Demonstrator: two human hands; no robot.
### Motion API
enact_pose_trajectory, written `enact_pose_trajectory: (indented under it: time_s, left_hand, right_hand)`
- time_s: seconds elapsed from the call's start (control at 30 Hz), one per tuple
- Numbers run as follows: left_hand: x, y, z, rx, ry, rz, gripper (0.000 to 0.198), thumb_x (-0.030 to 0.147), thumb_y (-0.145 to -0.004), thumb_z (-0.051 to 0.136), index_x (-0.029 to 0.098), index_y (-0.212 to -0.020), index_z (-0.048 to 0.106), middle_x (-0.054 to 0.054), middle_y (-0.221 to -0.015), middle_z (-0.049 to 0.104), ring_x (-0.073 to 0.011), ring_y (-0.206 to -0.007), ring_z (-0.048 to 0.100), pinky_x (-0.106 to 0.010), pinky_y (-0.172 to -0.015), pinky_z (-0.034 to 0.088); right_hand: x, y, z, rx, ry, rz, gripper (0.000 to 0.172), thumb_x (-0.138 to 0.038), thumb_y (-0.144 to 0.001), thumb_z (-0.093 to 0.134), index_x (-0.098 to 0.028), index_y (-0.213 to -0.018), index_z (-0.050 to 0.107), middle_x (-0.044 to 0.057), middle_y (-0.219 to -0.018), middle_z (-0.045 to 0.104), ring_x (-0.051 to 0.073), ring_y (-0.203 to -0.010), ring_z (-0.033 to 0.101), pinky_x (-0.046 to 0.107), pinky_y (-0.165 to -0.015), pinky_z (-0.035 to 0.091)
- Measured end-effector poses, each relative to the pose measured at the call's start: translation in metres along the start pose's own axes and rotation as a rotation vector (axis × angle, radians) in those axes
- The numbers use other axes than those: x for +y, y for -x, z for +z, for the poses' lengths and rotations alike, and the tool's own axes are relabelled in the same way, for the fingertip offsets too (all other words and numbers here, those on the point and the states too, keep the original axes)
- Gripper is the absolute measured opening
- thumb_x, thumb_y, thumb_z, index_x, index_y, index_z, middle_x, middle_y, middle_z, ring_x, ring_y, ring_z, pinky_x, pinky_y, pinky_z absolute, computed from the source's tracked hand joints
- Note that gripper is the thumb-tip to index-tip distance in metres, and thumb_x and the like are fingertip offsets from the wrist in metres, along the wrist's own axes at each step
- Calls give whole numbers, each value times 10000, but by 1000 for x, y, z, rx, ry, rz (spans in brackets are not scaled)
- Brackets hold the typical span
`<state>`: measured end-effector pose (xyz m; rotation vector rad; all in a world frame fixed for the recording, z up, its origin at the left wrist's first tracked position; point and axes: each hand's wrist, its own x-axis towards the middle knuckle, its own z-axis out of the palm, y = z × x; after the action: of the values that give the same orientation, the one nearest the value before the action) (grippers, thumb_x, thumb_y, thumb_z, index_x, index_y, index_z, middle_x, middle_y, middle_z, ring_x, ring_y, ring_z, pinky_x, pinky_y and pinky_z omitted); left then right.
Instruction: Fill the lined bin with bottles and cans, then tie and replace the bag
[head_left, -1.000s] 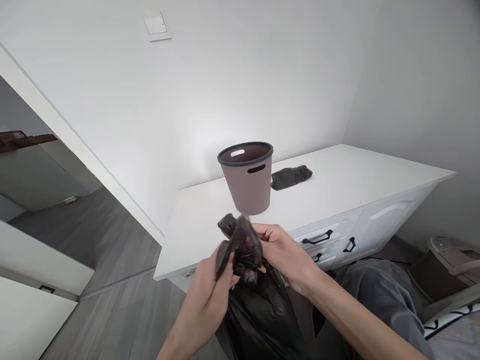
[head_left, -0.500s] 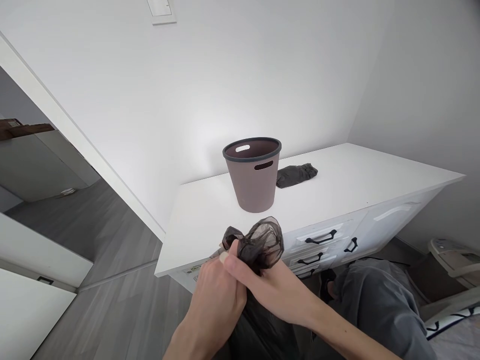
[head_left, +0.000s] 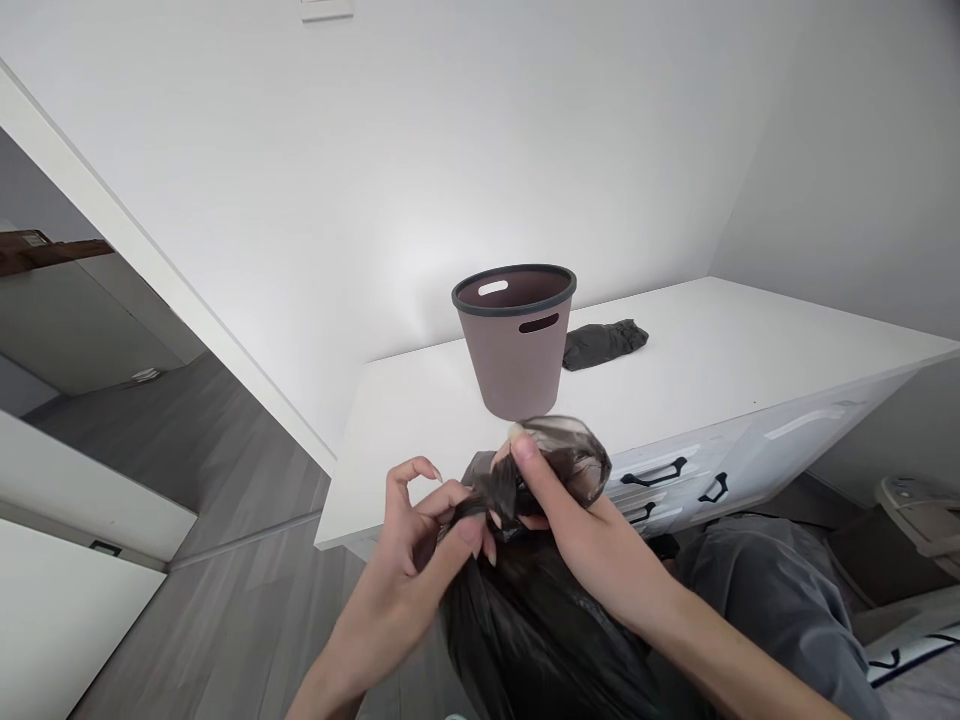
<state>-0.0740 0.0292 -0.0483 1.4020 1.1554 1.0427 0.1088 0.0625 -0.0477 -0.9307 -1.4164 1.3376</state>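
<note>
A thin black garbage bag [head_left: 540, 620] hangs below my hands, its gathered top bunched between them. My left hand [head_left: 420, 555] pinches the twisted neck of the bag between thumb and fingers, index finger bent. Gripping the loose, see-through upper end is my right hand [head_left: 577, 510], its thumb on top of the plastic. Just beyond the hands, a mauve trash can [head_left: 517, 365] with a dark rim and handle slots stands upright on a white cabinet [head_left: 409, 430]. The bag's lower part runs out of view.
A folded black plastic bundle [head_left: 606, 344] lies behind the trash can to the right. Black handles [head_left: 654, 472] stick out from the cabinet front. At the left is a doorway with grey flooring [head_left: 247, 600]; a beige chair-like item [head_left: 922, 520] stands at right.
My hands, pressed together before, have moved apart, the left one turning so its fingers show. More of the bag's dark body is visible below. The view has shifted slightly.
</note>
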Motion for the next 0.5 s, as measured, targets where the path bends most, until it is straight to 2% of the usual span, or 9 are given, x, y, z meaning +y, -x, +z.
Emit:
enact_pose_trajectory:
  time_s: [0.07, 0.13, 0.2, 0.27, 0.33, 0.4, 0.5]
  left_hand:
    - [5, -7, -7, -49, 155, -51, 356, 387, -972, 689, 302, -1151, 393, 29, -851, 606, -152, -750, 595, -275, -710, 491]
    - [10, -13, -11, -20, 231, -88, 369, 381, -942, 727, 293, -1128, 421, 38, -822, 558, -138, -712, 556, -258, -674, 468]
    - [14, -17, -11, 2, 241, -97, 347, 389, -948, 718, 287, -1110, 428, 42, -806, 529, -130, -687, 516, -252, -653, 447]
    - [17, -19, -9, 8, 195, -65, 308, 386, -969, 692, 284, -1084, 425, 46, -790, 520, -131, -695, 502, -257, -673, 442]
    - [20, -18, -3, 13, 115, -2, 271, 387, -987, 671, 280, -1042, 428, 44, -791, 534, -128, -697, 495, -254, -671, 428]
    - [24, -15, 3, 38, 58, 68, 249, 395, -995, 660, 277, -1022, 443, 39, -813, 558, -119, -689, 492, -246, -652, 407]
    - [32, -12, 13, 58, 66, 156, 249, 450, -1002, 638, 279, -1023, 458, 41, -793, 578, -123, -676, 493, -252, -641, 393]
  right_hand:
    - [-4, 0, -9, -127, 54, -55, 345, -486, -1055, 470, -246, -964, 701, 53, -951, 696, 215, -912, 654, 336, -864, 551]
    - [-7, 0, -18, -256, 142, -155, 222, -251, -1007, 505, -250, -929, 713, 42, -1001, 707, 204, -962, 661, 341, -921, 532]
    - [-7, 1, -25, -317, 240, -261, 335, -71, -912, 488, -279, -994, 737, 20, -1062, 734, 191, -1015, 682, 329, -950, 521]
    - [-3, 0, -29, -264, 322, -300, 495, 7, -834, 486, -315, -1128, 719, -8, -1072, 758, 179, -1014, 707, 310, -928, 527]
    - [4, -1, -30, -131, 403, -314, 552, 18, -796, 512, -314, -1204, 679, -14, -1034, 770, 182, -955, 724, 296, -854, 543]
    - [10, -4, -29, 14, 486, -355, 462, -3, -805, 541, -286, -1144, 677, -1, -977, 765, 189, -881, 721, 287, -774, 546]
    - [16, -12, -24, 194, 546, -522, 281, -38, -861, 557, -252, -996, 680, 38, -993, 757, 198, -882, 712, 289, -734, 546]
